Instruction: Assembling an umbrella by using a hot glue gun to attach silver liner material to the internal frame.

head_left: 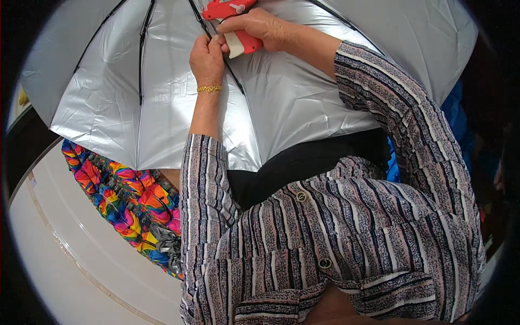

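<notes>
An opened umbrella (97, 103) with a silver inner lining and thin black ribs spreads across the upper half of the view. My right hand (261, 28) is wrapped round a red and white tagging gun (246, 43), its front end pointing to the upper left. Just left of it, my left hand (208, 58) pinches at a black umbrella rib (234, 76), with its fingertips close against the gun and my right fingers. Whether the lining is also caught between the left fingertips is hidden. A gold bracelet (209, 88) circles my left wrist.
Several folded, rainbow-coloured umbrellas (127, 208) lie in a bunch to the left, under the silver edge. Beyond them curves a smooth white surface (65, 260). Some blue material (456, 122) shows at the right. My lap, in black cloth (325, 157), lies under the near edge.
</notes>
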`<state>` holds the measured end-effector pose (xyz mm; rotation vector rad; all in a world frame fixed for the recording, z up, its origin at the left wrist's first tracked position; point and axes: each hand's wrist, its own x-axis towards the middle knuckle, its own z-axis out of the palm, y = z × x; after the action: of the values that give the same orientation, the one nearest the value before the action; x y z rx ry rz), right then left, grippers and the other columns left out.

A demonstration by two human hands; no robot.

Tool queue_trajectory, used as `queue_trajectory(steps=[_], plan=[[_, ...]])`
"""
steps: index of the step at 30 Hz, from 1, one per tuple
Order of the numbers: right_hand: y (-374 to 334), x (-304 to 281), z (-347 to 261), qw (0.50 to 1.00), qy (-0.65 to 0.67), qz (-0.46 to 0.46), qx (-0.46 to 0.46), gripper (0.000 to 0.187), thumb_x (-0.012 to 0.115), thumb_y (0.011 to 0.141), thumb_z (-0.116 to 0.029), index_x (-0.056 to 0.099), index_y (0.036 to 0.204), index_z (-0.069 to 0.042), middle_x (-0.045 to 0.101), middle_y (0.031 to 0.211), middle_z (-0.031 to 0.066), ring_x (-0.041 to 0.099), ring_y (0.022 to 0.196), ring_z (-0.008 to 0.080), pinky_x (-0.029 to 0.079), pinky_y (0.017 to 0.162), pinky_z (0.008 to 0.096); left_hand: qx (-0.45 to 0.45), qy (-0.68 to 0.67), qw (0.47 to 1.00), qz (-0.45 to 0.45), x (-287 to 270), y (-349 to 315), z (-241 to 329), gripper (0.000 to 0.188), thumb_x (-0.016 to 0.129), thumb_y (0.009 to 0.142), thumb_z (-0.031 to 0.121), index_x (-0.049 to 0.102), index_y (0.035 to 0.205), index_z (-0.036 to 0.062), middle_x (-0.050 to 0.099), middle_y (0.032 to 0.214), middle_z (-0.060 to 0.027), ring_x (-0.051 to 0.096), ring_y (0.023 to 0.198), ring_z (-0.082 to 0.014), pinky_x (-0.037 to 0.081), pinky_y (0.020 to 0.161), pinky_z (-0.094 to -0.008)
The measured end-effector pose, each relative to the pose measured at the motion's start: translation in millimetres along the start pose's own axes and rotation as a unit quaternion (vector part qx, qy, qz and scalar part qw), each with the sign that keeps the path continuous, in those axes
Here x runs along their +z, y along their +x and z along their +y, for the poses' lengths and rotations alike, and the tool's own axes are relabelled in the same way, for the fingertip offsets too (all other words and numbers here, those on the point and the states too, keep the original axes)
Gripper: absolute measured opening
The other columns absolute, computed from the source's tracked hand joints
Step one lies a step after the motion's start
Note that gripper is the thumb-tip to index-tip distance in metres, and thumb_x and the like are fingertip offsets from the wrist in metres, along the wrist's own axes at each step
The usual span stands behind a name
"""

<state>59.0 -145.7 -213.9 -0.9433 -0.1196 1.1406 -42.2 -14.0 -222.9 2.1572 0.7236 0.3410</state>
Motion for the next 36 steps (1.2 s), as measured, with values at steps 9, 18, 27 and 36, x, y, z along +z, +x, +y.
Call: queue_trajectory(steps=[9,18,27,36], plan=[[5.7,3.2,2.5,0.994,0.102,-0.025,0.012,0.019,0.066,0.077,-0.007,0.059,0.094,-0.001,0.064,0.076,0.0094,0.064,0.061,0.0204,0.055,0.055,0.0318,0.057,-0.009,0.998,0.021,2.1,-4.5,4.0,0.025,0.057,0.088,0.023,0.056,0.077,0.0004,0.059,0.064,-0.0078,0.054,0.059,-0.0155,0.045,0.057,-0.0308],[8.0,2.7,4.2,0.996,0.09,-0.021,0.012,0.019,0.066,0.077,-0.007,0.058,0.094,-0.002,0.064,0.076,0.0091,0.064,0.061,0.0203,0.055,0.055,0.0316,0.021,-0.016,1.0,0.002,0.8,-2.4,3.5,0.025,0.057,0.088,0.023,0.057,0.077,0.0009,0.06,0.065,-0.0068,0.054,0.06,-0.0144,0.046,0.058,-0.0301],[8.4,2.7,5.4,0.996,0.086,-0.02,0.014,0.02,0.066,0.077,-0.007,0.058,0.094,-0.002,0.064,0.076,0.0093,0.064,0.061,0.0209,0.055,0.055,0.0319,0.062,-0.017,0.998,0.014,1.0,-6.1,4.7,0.023,0.057,0.088,0.023,0.059,0.08,0.0019,0.061,0.066,-0.0047,0.055,0.061,-0.0125,0.046,0.059,-0.0284],[3.0,-0.8,1.9,0.997,0.072,-0.021,0.009,0.022,0.067,0.077,-0.008,0.059,0.096,-0.001,0.066,0.078,0.0102,0.065,0.063,0.0215,0.055,0.057,0.0318,-0.031,-0.114,0.992,-0.036,-1.9,-3.3,3.6,0.023,0.058,0.087,0.024,0.06,0.08,0.0017,0.061,0.066,-0.0045,0.055,0.061,-0.012,0.045,0.059,-0.0281]])
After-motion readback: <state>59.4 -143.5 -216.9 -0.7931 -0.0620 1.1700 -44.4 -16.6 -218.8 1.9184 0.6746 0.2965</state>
